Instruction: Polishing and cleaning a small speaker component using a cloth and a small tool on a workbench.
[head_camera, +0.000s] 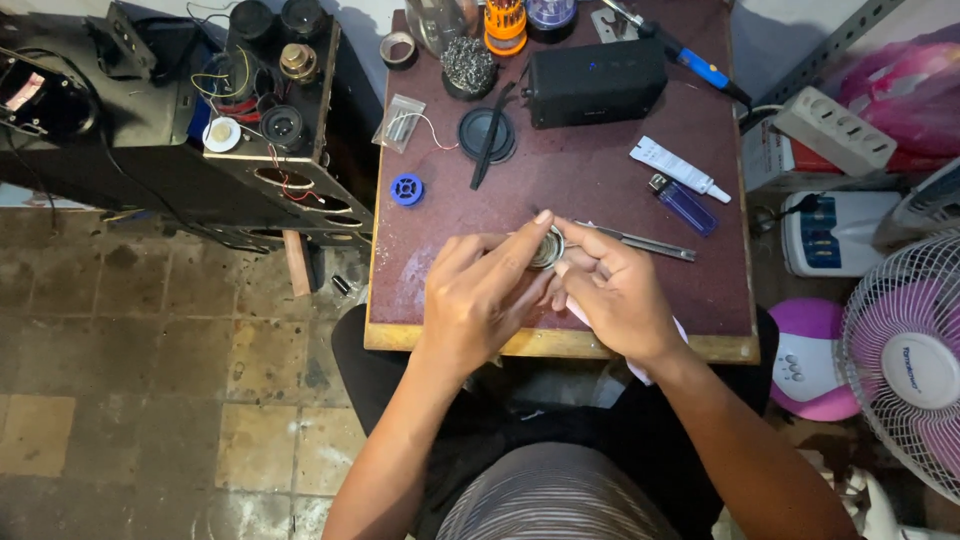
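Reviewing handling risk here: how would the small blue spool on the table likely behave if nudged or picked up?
The blue spool lies flat on its flange on the table, so a push would probably slide it, not roll it. It looks small and plastic, likely light. Tipped on edge, its round rim could roll.

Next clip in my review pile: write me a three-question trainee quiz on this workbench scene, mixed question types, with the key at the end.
1. True or false: both hands are on the small round metal part over the table.
2. Multiple choice: which thing lies just beyond the right hand, towards the blue lighter? A) metal tweezers B) a hammer C) a paintbrush
3. Short answer: what colour is the small spool beyond the left hand, near the table's left edge?

Key:
1. True; the fingers of both hands close around it.
2. A, the metal tweezers.
3. Blue.
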